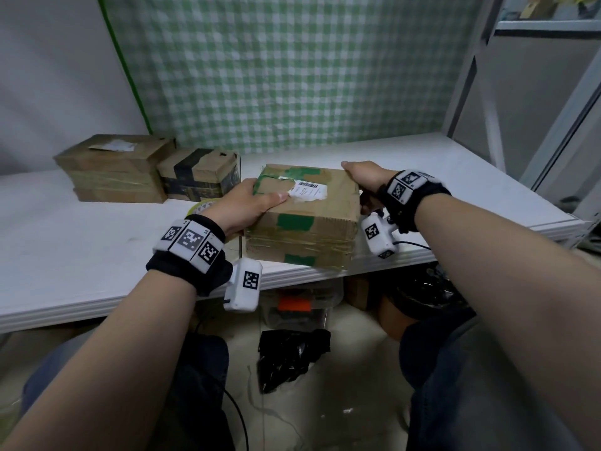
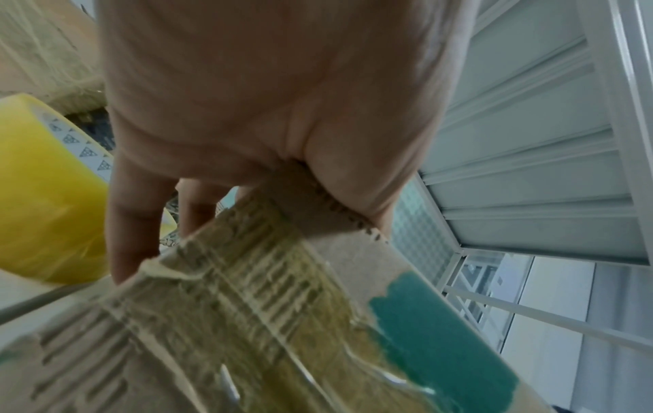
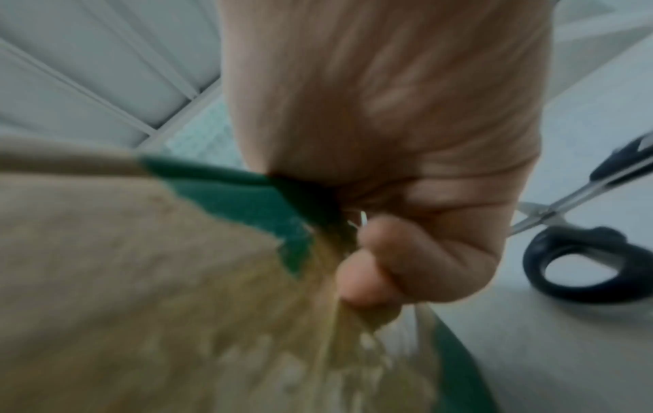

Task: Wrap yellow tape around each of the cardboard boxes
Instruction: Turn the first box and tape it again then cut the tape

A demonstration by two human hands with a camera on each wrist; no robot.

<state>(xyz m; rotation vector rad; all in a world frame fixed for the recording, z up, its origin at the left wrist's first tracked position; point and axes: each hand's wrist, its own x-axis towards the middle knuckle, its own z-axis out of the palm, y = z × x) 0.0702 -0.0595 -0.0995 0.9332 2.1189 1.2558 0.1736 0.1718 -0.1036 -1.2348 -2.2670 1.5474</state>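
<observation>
The cardboard box (image 1: 302, 219) with green patches sits at the near edge of the white table (image 1: 81, 242), already banded in yellow tape. The left hand (image 1: 247, 203) grasps its left top edge and the right hand (image 1: 367, 177) its right, likely to turn or shift it. Left of the box the tape roll (image 2: 42, 201) waits; right of it, scissors (image 3: 583, 251). Two wrapped boxes (image 1: 146, 170) stand behind-left.

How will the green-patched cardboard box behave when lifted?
The green-patched cardboard box is probably rigid: its edges look square between the left hand and right hand. Glossy yellowish tape bands may feel slick. Its squat, flat-sided shape is unlikely to roll or tip.
</observation>
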